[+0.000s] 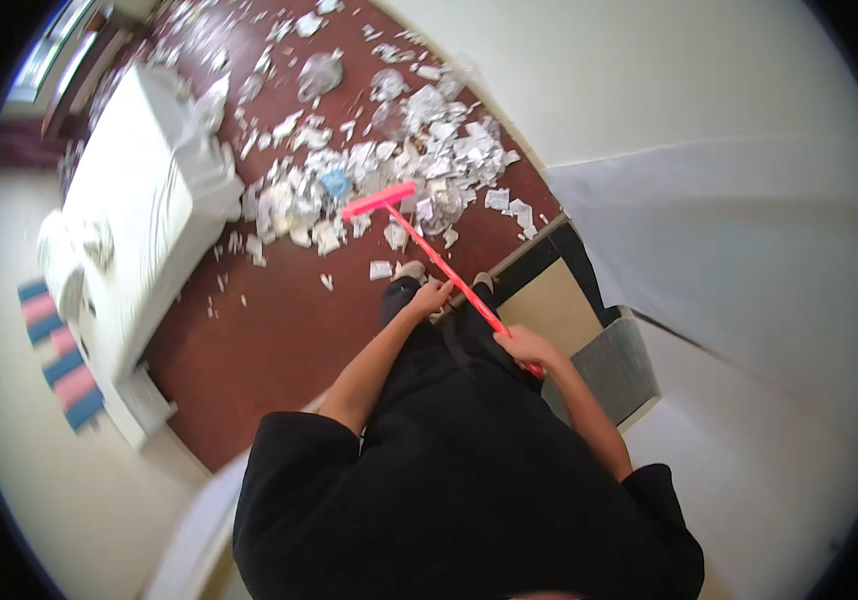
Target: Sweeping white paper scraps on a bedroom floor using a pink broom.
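Observation:
A pink long-handled tool with a narrow crosswise head, a broom or squeegee (440, 262), slants across the middle of the view. My right hand (525, 346) is closed round the handle near its lower end. Close to the handle's middle is my left hand (431, 295), its fingers curled at the shaft; whether it grips the shaft cannot be told. The pink head lies over the near side of a wide heap of torn and crumpled white paper (466, 154), mixed with clear plastic bags (320, 75). A light blue crumpled piece (336, 182) sits just left of the head.
A bed with a white sheet (125, 187) stands at the left on the reddish-brown floor (249, 352). More paper scraps reach the far end. Pale walls run along the right. A dark-edged threshold with a beige tile (553, 304) and a grey mat (609, 367) lie right of my feet.

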A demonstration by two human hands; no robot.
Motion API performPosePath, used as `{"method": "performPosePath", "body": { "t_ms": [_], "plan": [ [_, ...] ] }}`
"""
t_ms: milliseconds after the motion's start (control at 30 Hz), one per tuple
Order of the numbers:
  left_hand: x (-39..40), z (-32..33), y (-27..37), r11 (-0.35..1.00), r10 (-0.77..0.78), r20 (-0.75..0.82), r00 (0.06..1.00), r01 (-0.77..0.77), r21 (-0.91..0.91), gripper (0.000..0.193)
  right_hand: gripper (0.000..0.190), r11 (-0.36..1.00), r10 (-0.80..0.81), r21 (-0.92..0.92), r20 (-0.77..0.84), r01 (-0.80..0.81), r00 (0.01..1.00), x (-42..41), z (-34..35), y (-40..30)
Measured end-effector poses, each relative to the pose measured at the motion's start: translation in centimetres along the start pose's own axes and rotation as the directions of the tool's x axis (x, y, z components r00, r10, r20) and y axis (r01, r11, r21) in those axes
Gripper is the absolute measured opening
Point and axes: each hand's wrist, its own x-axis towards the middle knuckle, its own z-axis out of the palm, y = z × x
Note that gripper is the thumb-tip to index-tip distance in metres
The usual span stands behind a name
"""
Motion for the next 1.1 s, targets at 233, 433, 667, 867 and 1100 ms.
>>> {"method": "performPosePath", "body": {
  "t_ms": [233, 433, 667, 867, 1100],
  "plan": [
    [-4.7, 9.6, 3.1, 0.528, -0.321, -0.373, 0.87, -0.162, -0.833, 0.032, 0.009, 0.922, -0.074, 0.36, 0.521, -0.141, 0.85, 3.6, -2.2, 0.0],
    [-4.0, 14.6, -2.0, 0.172, -0.504, -0.379, 0.776, -0.34, -0.925, 0.019, 0.006, 0.793, 0.024, 0.45, 0.65, -0.41, 0.76, 5.7, 0.2, 2.9],
    [-3.3, 17.9, -4.8, -0.008, -0.545, -0.253, 0.799, -0.306, -0.952, 0.019, 0.011, 0.688, 0.215, 0.427, 0.653, -0.587, 0.727, 6.6, 1.7, 4.5],
    [-1.8, 20.0, -3.6, -0.036, -0.473, -0.138, 0.87, -0.176, -0.984, 0.007, 0.009, 0.675, 0.249, 0.455, 0.601, -0.581, 0.76, 5.9, 0.0, 6.3],
    [-3.6, 20.3, -2.8, -0.109, -0.019, -0.042, 0.999, -0.043, -0.993, 0.013, 0.003, 0.901, 0.259, 0.244, 0.365, -0.36, 0.894, 0.7, -0.4, 3.9]
  ]
}}
